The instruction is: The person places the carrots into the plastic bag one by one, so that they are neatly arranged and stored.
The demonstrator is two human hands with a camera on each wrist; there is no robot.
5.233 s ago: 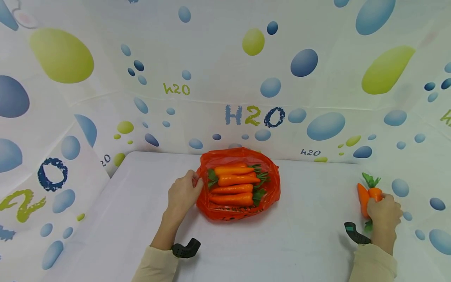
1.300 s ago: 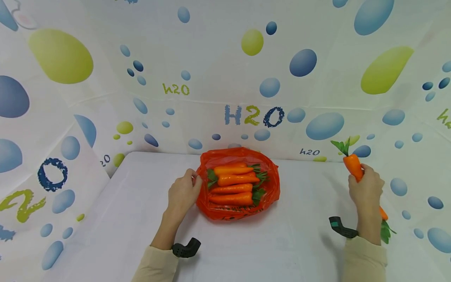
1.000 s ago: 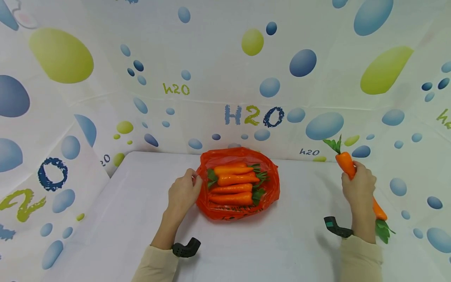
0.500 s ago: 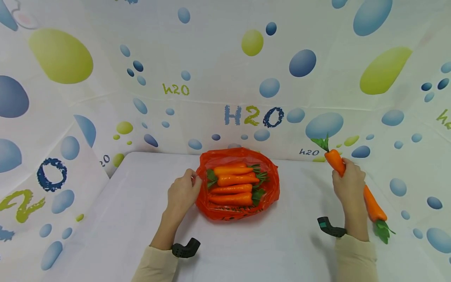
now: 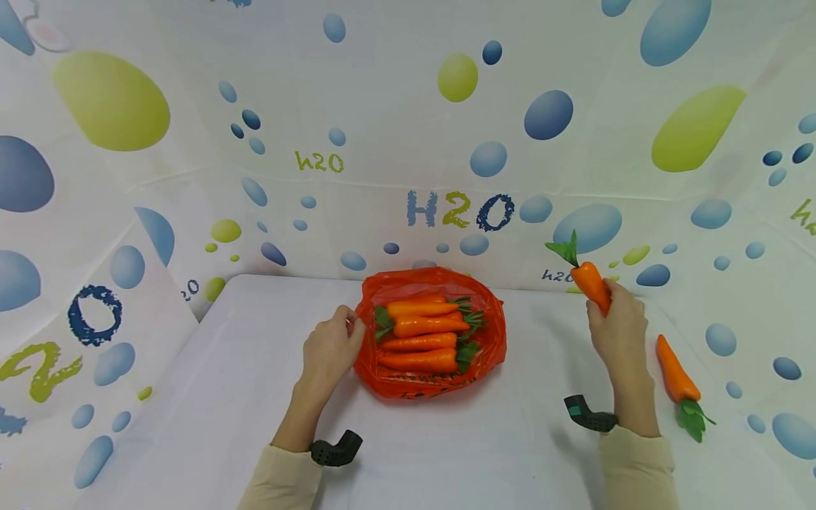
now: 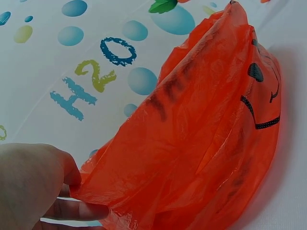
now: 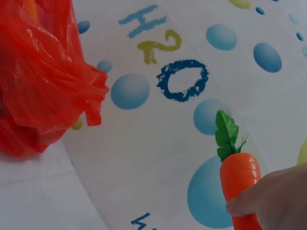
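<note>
An orange carrot (image 5: 590,285) with green leaves is gripped in my right hand (image 5: 620,327), leaves pointing up and away, its lower end hidden by the hand. At the middle of the table stands a red plastic bag (image 5: 408,388), its mouth spread wide. Inside it several carrots (image 5: 428,326) lie side by side, leaves toward both sides. My left hand (image 5: 333,347) pinches the bag's left rim; the left wrist view shows thumb and fingers on the red film (image 6: 158,158). In the right wrist view the held carrot (image 7: 240,175) is apart from the bag (image 7: 43,81).
Another carrot (image 5: 677,372) lies on the white table (image 5: 510,446) to the right of my right forearm, leaves toward me. Behind the table hangs a white backdrop (image 5: 382,85) printed with blue and green drops. Each wrist wears a black camera mount (image 5: 336,449).
My right hand has picked up one carrot from the pair at the right and carried it left toward the bag, uncovering the other carrot. My left hand stays on the bag's rim.
</note>
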